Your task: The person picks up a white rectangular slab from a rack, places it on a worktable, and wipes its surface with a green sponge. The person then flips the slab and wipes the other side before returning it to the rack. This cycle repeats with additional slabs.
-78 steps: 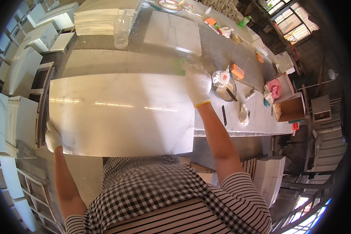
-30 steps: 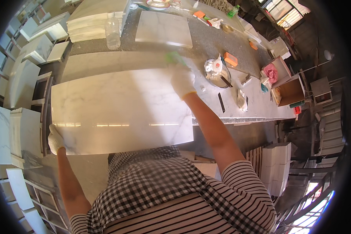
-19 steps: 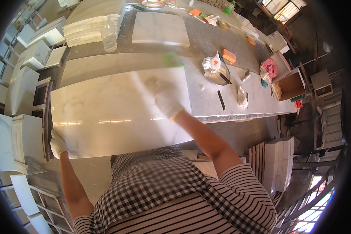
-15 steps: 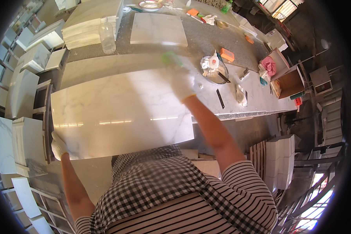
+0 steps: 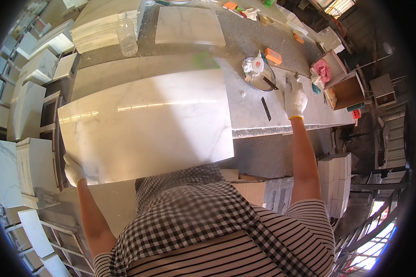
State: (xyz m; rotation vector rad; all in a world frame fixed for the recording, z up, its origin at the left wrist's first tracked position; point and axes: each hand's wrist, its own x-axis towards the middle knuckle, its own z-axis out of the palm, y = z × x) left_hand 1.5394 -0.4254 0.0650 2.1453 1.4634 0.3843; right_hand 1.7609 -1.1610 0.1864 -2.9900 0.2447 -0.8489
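A large, glossy white marble slab with grey veining lies before me, its near edge jutting out toward my checked apron. My gloved left hand grips its near left corner, thumb over the edge. Well right of the slab, my gloved right hand is low over the worktable. Its blurred fingers reach a small greyish tool, and whether they close on it cannot be made out. Left of that hand are a flat black strip and a round bowl holding a white bottle and a dark-handled tool.
A blurred green patch shows behind the slab's far edge. Farther back are a smaller marble tile, a clear plastic bottle and stacked slabs. An orange block sits beyond the bowl. An open cardboard box stands at right.
My right hand has left the slab's far right part and moved right, over where a crumpled white cloth lay. My left hand keeps its hold. The view has shifted slightly.
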